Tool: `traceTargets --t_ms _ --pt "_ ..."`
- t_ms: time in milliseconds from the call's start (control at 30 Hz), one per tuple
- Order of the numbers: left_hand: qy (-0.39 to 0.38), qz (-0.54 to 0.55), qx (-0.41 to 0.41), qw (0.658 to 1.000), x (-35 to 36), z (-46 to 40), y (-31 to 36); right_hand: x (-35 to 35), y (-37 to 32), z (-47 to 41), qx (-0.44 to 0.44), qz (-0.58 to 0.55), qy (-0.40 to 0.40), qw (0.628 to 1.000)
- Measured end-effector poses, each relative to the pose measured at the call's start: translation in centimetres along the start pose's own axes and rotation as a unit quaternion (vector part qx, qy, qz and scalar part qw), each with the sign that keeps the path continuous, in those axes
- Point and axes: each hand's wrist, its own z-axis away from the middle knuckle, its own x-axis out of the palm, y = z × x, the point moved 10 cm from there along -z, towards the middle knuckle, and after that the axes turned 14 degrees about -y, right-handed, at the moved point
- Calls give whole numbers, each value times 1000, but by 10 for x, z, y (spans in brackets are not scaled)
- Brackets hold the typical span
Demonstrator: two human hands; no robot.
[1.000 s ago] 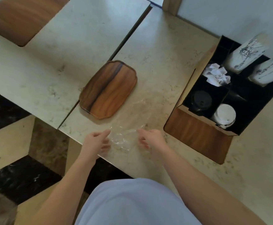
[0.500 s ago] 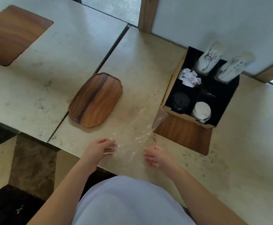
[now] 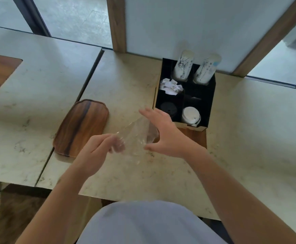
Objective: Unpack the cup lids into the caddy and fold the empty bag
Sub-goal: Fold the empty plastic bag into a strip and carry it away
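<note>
The clear plastic bag [image 3: 136, 136] is lifted off the counter between both hands, empty and crumpled. My left hand [image 3: 98, 152] pinches its near left edge. My right hand [image 3: 163, 132] is spread behind the bag's right side, fingers extended, thumb under its lower corner. Just beyond stands the black caddy [image 3: 210, 95] with a wooden front. In its front compartments lie black lids [image 3: 168, 108] on the left and white lids [image 3: 190, 115] on the right.
Two stacks of printed paper cups [image 3: 182, 67] and crumpled white packets [image 3: 170, 86] fill the caddy's rear compartments. A wooden tray [image 3: 81, 127] lies on the marble counter [image 3: 249, 138] left of my hands. A wall panel and wooden posts rise behind the caddy.
Both hands have risen from the counter's near edge, lifting the bag toward the caddy. The right hand has opened wide against the bag. The camera has tilted upward.
</note>
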Motion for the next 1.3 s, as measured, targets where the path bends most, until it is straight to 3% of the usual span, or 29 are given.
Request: traceTargets --t_ms 167,300,467,667,1067,1167,1300 --pt "-94 -8 50 994 21 2 30 11 -33 -11 0 85 -118 989" --pt "-74 3 53 996 22 6 25 26 -24 -5 12 50 -163 985" --pt "-11 27 43 999 12 8 12 28 3 6 29 -39 -138 989" --pt "44 18 10 999 11 0 -4 32 24 19 46 -56 -119 990" --pt "56 74 -69 993 27 -31 -46 28 66 37 84 -93 -76 989" --pt "89 107 -100 985 27 -38 -64 34 92 45 114 -110 -74 985" --pt "125 14 -125 984 17 -47 -82 43 140 64 170 -140 -76 973"
